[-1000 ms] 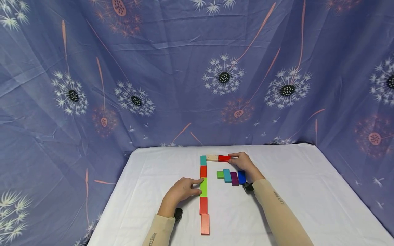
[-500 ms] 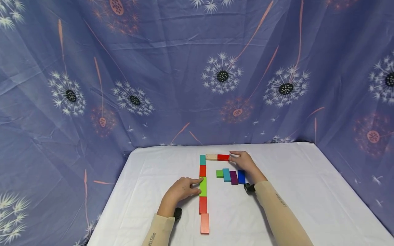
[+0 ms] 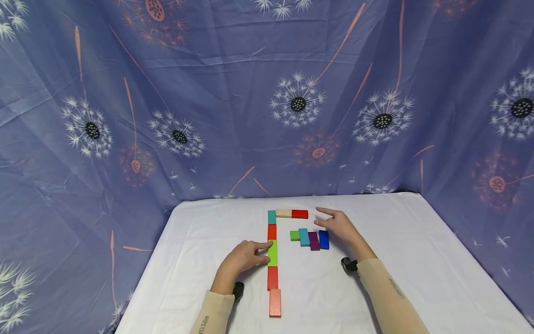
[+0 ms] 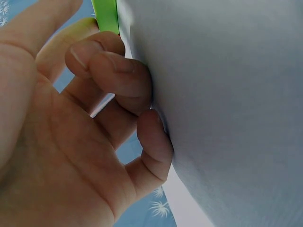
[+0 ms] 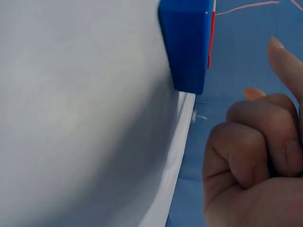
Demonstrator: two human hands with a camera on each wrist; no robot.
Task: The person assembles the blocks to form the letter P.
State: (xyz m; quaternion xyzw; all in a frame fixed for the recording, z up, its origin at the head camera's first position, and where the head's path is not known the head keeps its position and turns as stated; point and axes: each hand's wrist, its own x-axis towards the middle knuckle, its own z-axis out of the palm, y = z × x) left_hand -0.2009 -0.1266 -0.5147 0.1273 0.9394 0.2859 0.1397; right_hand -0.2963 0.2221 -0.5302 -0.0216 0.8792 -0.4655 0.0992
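In the head view my left hand lies beside a lime green block, its index fingertip and thumb tip at the block's left edge. The left wrist view shows that hand's other fingers curled down at the white cloth, with the green block past them. My right hand holds nothing. Its index finger and thumb are spread apart, to the right of a red block, while the other fingers curl in. That red block lies end to end with a cream block. A blue block shows large in the right wrist view.
The green block is part of a column with a teal block, red blocks and a pink block. Right of it lie a small green block, a light blue block and a purple block.
My right hand has drawn back rightward from the red block's end, leaving a gap between them. The left hand keeps its place at the green block. The whole view has shifted slightly.
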